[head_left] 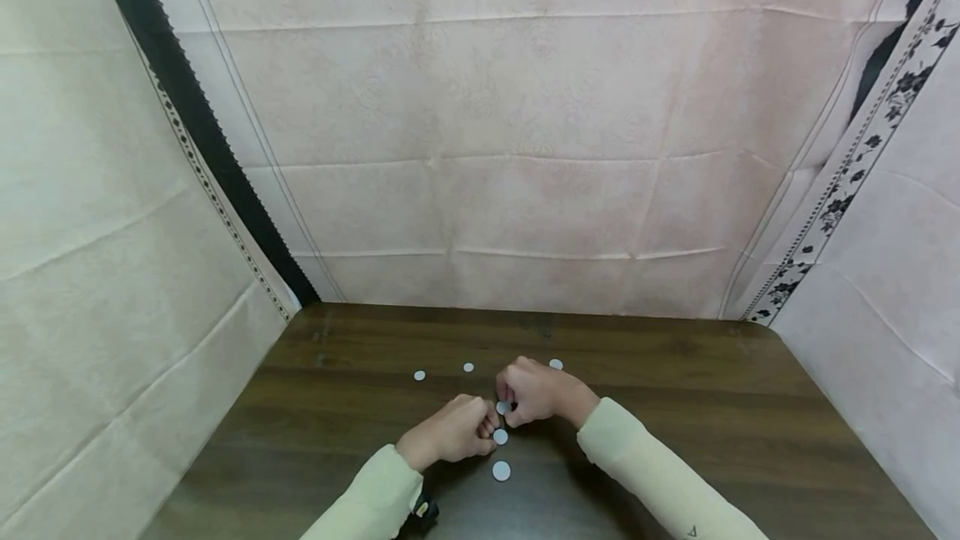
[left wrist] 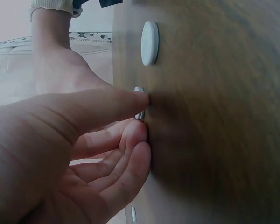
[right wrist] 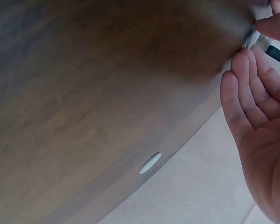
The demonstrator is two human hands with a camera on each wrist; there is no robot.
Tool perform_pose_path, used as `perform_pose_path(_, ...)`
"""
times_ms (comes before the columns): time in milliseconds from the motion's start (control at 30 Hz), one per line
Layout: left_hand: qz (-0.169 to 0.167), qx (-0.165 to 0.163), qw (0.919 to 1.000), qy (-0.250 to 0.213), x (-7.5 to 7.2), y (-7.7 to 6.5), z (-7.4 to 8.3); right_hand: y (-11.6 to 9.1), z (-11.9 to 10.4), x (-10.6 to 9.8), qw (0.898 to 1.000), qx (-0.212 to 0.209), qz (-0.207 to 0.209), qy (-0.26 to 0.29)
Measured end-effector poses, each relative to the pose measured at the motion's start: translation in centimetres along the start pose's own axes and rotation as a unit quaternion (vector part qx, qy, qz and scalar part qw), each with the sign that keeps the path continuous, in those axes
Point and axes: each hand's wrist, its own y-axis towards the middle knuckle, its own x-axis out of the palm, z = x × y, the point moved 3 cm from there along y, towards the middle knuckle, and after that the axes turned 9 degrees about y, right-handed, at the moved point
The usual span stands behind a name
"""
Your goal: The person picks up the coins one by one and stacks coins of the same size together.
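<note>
Several flat, round white discs lie on a brown wooden table. My left hand [head_left: 456, 430] has its fingers curled, with thumb and index fingertips at the edges of one white disc [head_left: 500, 437]; the left wrist view shows this disc [left wrist: 138, 115] partly hidden behind the thumb. Just beyond it, my right hand [head_left: 536, 392] pinches another white disc [head_left: 502, 408] between thumb and fingers, low over the tabletop. In the right wrist view only a sliver of that disc [right wrist: 253, 39] shows between the fingertips. A larger-looking disc [head_left: 501, 471] lies nearer to me.
Two discs, one at the left [head_left: 419, 375] and a smaller-looking one [head_left: 468, 367], lie farther back on the table [head_left: 330, 407]. Another disc [head_left: 556, 364] sits behind my right wrist. Pale cloth [head_left: 525, 148] hangs around the table's back and sides.
</note>
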Motion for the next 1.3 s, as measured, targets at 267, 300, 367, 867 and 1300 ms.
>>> perform_pose_path(267, 0.003, 0.003, 0.9986, -0.052, -0.4, -0.2, -1.0, 0.2, -0.1, -0.1, 0.999, 0.032, -0.020, 0.007)
perform_pose_path(300, 0.006, -0.001, 0.9988, -0.049, -0.5, -0.2, -1.1, 0.2, -0.1, -0.2, 0.999, 0.034, -0.021, 0.006)
perform_pose_path(367, 0.012, -0.011, 0.9991, -0.038, -0.7, -0.1, -1.5, 0.3, -0.1, -0.2, 0.999, 0.033, -0.022, 0.006)
perform_pose_path(867, 0.044, -0.005, 0.9986, 0.029, -0.8, 1.9, -2.4, 0.5, 0.0, -0.3, 0.999, 0.039, -0.021, 0.016)
perform_pose_path(1300, 0.033, -0.019, 0.9984, 0.042, -0.9, 3.2, -2.0, 0.3, 0.5, -0.3, 0.997, 0.046, 0.014, 0.067)
